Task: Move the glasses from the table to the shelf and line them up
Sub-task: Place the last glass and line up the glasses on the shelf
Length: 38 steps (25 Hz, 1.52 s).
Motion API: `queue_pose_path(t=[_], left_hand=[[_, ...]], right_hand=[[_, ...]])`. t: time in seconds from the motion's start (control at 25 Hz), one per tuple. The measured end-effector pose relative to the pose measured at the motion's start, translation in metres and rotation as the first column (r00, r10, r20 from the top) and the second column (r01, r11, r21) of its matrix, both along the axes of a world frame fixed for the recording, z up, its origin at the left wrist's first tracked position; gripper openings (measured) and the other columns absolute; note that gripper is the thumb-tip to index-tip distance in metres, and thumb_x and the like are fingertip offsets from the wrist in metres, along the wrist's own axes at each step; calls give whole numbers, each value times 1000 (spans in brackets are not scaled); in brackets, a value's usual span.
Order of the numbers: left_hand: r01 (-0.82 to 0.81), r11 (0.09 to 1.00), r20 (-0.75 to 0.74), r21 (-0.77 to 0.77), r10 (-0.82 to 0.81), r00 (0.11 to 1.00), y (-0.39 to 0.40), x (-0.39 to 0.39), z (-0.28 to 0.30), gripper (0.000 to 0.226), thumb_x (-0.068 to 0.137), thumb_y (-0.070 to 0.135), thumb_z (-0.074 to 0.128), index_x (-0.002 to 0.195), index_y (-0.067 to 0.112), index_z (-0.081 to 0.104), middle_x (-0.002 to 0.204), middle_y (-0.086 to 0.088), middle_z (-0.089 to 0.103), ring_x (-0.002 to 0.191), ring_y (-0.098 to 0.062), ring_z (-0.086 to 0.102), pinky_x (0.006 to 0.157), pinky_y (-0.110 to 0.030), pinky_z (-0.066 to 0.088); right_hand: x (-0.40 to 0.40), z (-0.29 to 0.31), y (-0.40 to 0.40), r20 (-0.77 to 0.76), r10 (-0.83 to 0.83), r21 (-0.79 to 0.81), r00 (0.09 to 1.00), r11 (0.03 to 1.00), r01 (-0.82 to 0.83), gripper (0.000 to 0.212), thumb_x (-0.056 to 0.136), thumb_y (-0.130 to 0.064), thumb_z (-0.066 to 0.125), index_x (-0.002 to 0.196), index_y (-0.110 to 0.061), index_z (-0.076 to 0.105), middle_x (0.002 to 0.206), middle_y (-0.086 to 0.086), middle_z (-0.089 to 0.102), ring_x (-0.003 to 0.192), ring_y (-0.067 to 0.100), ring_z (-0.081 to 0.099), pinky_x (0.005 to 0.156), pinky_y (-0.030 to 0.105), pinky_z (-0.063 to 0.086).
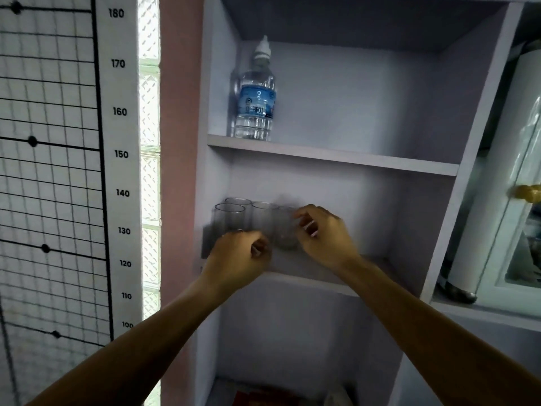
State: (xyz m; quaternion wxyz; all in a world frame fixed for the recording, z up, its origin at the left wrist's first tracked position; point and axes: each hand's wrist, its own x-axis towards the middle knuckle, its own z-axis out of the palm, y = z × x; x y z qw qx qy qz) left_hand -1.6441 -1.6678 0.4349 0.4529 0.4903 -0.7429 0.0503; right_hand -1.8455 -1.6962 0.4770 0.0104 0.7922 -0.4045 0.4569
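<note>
Glasses [257, 219] stand upright on the middle shelf [316, 281], grouped at its left end. We see the right hand [323, 234] curled beside the rightmost glass [286, 230]; blur hides whether it grips. The left hand [238, 254], loosely closed, sits in front of the group, grip likewise unclear. Free shelf lies rightward.

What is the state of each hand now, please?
Left hand: curled closed at the shelf edge; whether it grips a glass cannot be told.
Right hand: fingers around the blurred rightmost glass.
</note>
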Motion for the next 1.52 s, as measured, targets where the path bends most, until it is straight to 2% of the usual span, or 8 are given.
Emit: queue_pose_path(t=[0.2,0.36,0.52,0.64,0.92,1.12,1.32,1.52], left_hand=[[-49,998,-25,27,50,998,19,42,0,26,94,28,60,69,20,59,63,10,60,56,-7,56,52,-10,35],[-90,996,-45,-10,90,995,29,50,3,16,94,31,59,81,21,62,77,8,63,63,-12,56,53,-7,30],[-134,991,-39,-15,133,990,29,49,1,13,89,30,62,99,23,58,98,-2,69,79,-23,67,58,-13,41],[-122,990,-15,-68,121,992,25,40,4,22,87,36,64,102,25,53,101,-3,66,84,-26,65,67,-34,53],[88,996,-17,-25,-88,996,4,-27,12,33,71,52,71,85,34,47,89,12,58,75,-8,57,61,-25,44],[252,967,-34,-38,-253,967,-8,-87,9,26,74,47,69,81,27,54,81,7,63,72,-12,60,63,-36,53],[228,974,-45,-8,-228,973,-19,-121,7,20,77,39,71,91,27,65,90,4,74,83,-21,70,73,-36,57],[185,982,-28,29,-185,982,-26,-128,7,33,77,38,70,107,25,68,105,-1,74,93,-24,70,78,-33,57]], right_hand=[[70,6,-2,-93,226,73,970,973,-220,32,95,-19,59,127,-23,59,110,4,67,91,18,65,81,31,55],[98,8,-7,-119,221,152,968,968,-202,24,100,-20,52,122,-16,61,116,10,66,98,22,63,86,33,49],[96,8,-4,-92,188,146,978,974,-173,8,98,-16,53,98,-18,61,95,3,65,82,17,59,72,27,43],[77,6,5,-72,161,132,984,980,-151,7,96,-17,54,92,-22,57,90,-2,61,76,13,58,68,25,42],[-10,1,32,33,6,98,999,995,-9,5,90,-13,56,89,-17,58,85,2,64,71,14,59,66,31,49],[-67,-3,45,47,-119,132,992,985,112,6,95,-18,53,95,-22,57,90,1,65,73,11,64,63,28,54],[-92,-9,50,137,-209,233,968,957,174,43,87,-16,63,115,-44,46,88,-18,64,78,-1,65,58,8,49],[-92,-17,42,193,-214,271,958,950,158,51,86,-16,66,129,-35,48,104,-19,59,86,-5,60,63,3,46]])
